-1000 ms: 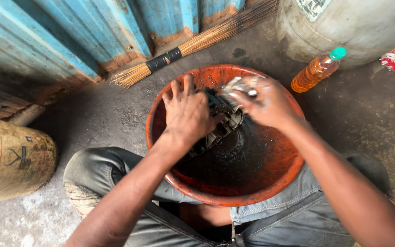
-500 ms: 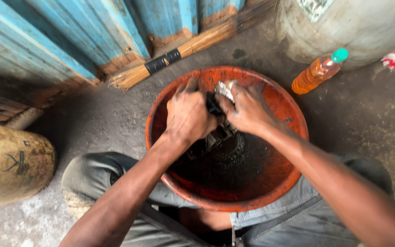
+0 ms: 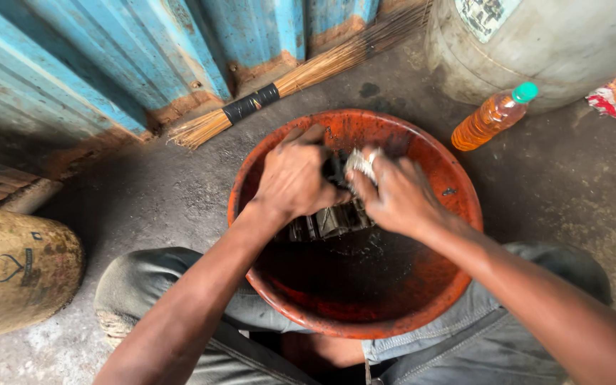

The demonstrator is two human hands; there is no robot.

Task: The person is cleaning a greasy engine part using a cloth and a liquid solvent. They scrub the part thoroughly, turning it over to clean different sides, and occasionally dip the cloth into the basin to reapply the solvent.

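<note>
An orange-red plastic basin [image 3: 458, 192] sits on the concrete floor between my knees, with dark liquid in its bottom. My left hand [image 3: 295, 177] grips a greasy ribbed metal part [image 3: 326, 221] that stands in the basin. My right hand [image 3: 397, 196] presses a pale wad of rag or scrubber [image 3: 361, 162] against the top of that part. Both hands meet over the middle of the basin. Most of the metal part is hidden under my hands.
A straw broom [image 3: 279, 89] lies along a blue corrugated metal wall [image 3: 108, 64]. A bottle of orange liquid with a green cap [image 3: 492, 117] lies right of the basin beside a large grey drum [image 3: 557, 43]. A yellowish cylinder [image 3: 16, 271] lies at left.
My right hand has slid left toward the middle of the basin, closer to my left hand. The left hand keeps its hold on the metal part. The view has shifted slightly.
</note>
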